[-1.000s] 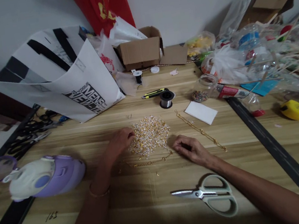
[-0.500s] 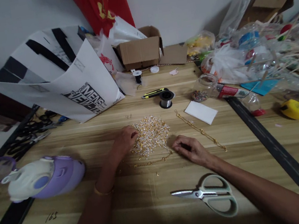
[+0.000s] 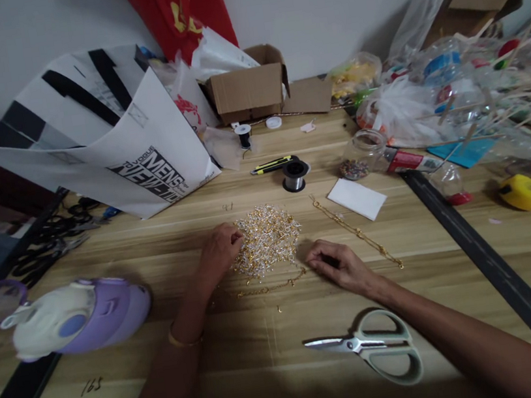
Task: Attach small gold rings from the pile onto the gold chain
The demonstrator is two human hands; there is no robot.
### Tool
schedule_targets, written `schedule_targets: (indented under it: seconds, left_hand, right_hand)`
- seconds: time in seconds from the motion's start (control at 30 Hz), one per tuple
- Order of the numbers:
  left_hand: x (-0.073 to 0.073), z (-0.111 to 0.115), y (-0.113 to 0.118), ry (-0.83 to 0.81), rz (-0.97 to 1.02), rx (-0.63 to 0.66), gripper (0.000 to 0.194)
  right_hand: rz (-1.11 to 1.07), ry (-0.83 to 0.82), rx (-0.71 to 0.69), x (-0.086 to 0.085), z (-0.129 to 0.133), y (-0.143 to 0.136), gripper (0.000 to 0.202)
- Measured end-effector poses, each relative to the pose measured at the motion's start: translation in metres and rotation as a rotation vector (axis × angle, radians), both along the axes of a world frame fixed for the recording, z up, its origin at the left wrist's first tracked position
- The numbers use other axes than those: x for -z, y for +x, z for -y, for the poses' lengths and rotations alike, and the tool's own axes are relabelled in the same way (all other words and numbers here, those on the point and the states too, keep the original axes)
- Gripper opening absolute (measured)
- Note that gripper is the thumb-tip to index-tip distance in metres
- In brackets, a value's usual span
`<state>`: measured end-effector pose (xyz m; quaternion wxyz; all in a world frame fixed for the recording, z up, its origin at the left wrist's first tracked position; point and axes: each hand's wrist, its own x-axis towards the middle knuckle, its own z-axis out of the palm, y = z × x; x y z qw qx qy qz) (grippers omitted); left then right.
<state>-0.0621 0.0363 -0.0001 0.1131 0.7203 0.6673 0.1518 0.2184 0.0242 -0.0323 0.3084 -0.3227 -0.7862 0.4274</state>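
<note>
"Head view: where's the gold-and-clear pile point(image 3: 267, 239)?"

"Mid table point(image 3: 250, 372), btwn L hand point(image 3: 220, 251) & R hand point(image 3: 338, 264). Both w/ fingers curled in, narrow; can't tell if either holds anything."

"Best technique?"

"L's at pile's left rim: I'd use fingertips, light touch, so bits don't scatter. R, just off the right side, could steady."

"Obstacles?"

"Short chain point(image 3: 271, 288), just twd near edge from pile; might snag. Scissors point(image 3: 360, 344) nearer that edge, blades pointing left. Wire spool point(image 3: 294, 176) twd far edge, purple bottle point(image 3: 84, 315) twd left edge."
</note>
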Motion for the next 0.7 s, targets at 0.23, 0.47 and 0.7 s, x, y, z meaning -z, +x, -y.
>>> schedule_targets:
  seconds: [0.23,0.47,0.7]
  left_hand:
    - [0.0044,-0.0005,0.0028,0.008,-0.029,0.025,0.012]
    - [0.004,-0.0009,0.0009,-0.005,-0.047,0.036,0.013]
    - [0.0025,-0.0007,0.0007,-0.011,-0.029,0.035,0.011]
  right_hand:
    - [-0.014,0.009,0.0,-0.0009,0.0,-0.0001,0.019]
    - [-0.01,0.006,0.007,0.0003,-0.0004,0.0005,0.019]
    - [-0.01,0.013,0.013,-0.0014,0.0004,0.0001,0.019]
